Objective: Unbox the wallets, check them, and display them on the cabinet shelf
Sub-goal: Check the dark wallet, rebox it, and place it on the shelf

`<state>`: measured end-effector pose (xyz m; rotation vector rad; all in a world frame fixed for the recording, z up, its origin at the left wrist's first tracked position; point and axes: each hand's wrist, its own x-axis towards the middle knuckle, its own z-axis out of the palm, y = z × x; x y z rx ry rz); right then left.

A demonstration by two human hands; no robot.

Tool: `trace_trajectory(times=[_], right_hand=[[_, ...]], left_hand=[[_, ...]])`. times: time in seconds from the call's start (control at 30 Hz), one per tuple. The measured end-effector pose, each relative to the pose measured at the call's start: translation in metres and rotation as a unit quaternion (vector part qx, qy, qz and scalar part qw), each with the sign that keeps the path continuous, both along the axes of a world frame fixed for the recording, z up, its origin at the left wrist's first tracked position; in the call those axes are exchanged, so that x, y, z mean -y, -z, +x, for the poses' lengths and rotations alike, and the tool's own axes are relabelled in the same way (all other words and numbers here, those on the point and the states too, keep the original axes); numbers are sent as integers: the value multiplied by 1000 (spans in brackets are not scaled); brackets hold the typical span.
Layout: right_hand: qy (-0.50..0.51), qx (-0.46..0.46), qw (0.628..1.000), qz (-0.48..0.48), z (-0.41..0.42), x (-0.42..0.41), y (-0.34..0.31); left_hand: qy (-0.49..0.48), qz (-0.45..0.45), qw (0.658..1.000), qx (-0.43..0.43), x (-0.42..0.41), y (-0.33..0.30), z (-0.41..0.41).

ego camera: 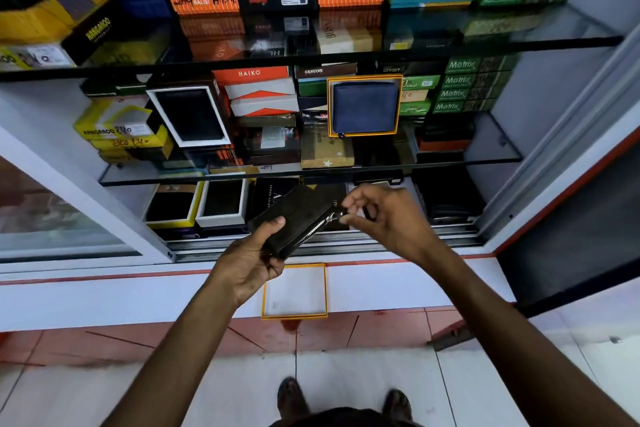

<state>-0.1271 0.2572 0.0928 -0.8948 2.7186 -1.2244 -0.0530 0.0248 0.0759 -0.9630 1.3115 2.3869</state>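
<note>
A black zip wallet (298,215) is held in front of the cabinet's lowest shelf. My left hand (249,260) grips its lower left corner, thumb on top. My right hand (384,218) pinches the zip puller at the wallet's right end. An open white box with an orange rim (294,314) lies empty on the white ledge below my hands. On the middle glass shelf (491,159) a blue wallet (365,107) stands displayed in its orange-rimmed box.
Stacked wallet boxes fill the top and middle shelves. Open boxes with black wallets (221,204) stand on the bottom shelf at the left. A sliding glass door (52,211) is at the left, its track (346,243) below the wallet. My feet (343,399) stand on the tiled floor.
</note>
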Motion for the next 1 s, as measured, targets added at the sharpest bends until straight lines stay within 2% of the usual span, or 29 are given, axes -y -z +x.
trace_trajectory(times=[0.3,0.5,0.63,0.7,0.87,1.0], right_hand=[[-22,-79,995,47,-24,-11,-16],[-61,-172,981,72,-24,-7,-51],[-131,-253,957,56,-11,-3,-78],[-158,-280,945,66,-4,3,-90],[-214,-268,931,123,6,23,-109],[-213,-247,934,144,3,36,-112]], left_hand=[[133,-33,990,-24,17,-5,-2],[291,-46,949,-111,28,-22,-6],[372,-46,911,-170,42,-36,-14],[435,-52,875,-205,45,-46,-19],[564,-103,789,-222,37,-63,-37],[644,-80,728,-220,19,-65,-41]])
